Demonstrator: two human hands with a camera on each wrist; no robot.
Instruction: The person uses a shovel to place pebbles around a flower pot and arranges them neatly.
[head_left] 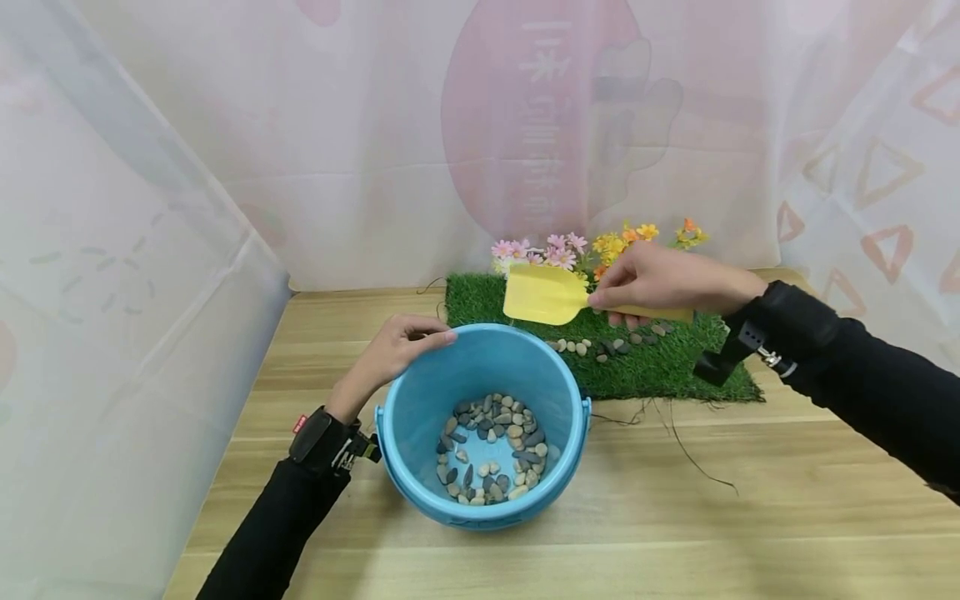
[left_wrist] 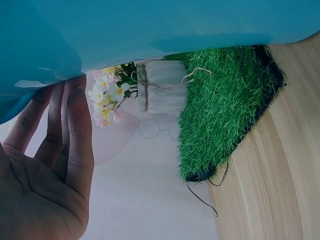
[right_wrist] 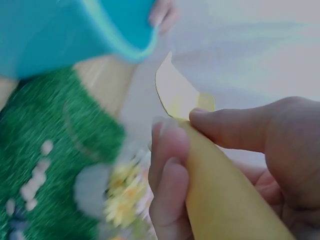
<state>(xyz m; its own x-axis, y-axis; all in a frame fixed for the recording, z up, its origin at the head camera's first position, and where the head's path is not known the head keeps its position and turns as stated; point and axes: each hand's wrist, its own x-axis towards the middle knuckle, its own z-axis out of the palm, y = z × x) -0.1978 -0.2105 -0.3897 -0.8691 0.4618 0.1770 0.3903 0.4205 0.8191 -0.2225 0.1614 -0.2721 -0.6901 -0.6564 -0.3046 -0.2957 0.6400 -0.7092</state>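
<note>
A blue bucket (head_left: 480, 518) stands on the table, with grey and pale pebbles (head_left: 487, 496) on its floor. My left hand (head_left: 401, 350) grips its far-left rim; in the left wrist view the fingers (left_wrist: 79, 135) press the bucket's outer wall and the thumb is hidden. Behind and right of the bucket, my right hand (head_left: 648, 279) holds a yellow toy shovel (head_left: 546, 296) by its handle, raised above the grass mat. The blade points left and looks bare. In the right wrist view, thumb and fingers wrap round the shovel's handle (right_wrist: 225, 192).
A green artificial grass mat (head_left: 600, 379) lies behind the bucket, bearing a row of pebbles (head_left: 577, 347). Pink and yellow flowers (head_left: 562, 250) stand along its back, one in a pale pot (left_wrist: 162, 87) tied with string. Loose dark threads (head_left: 697, 458) trail onto the wooden table (head_left: 675, 533).
</note>
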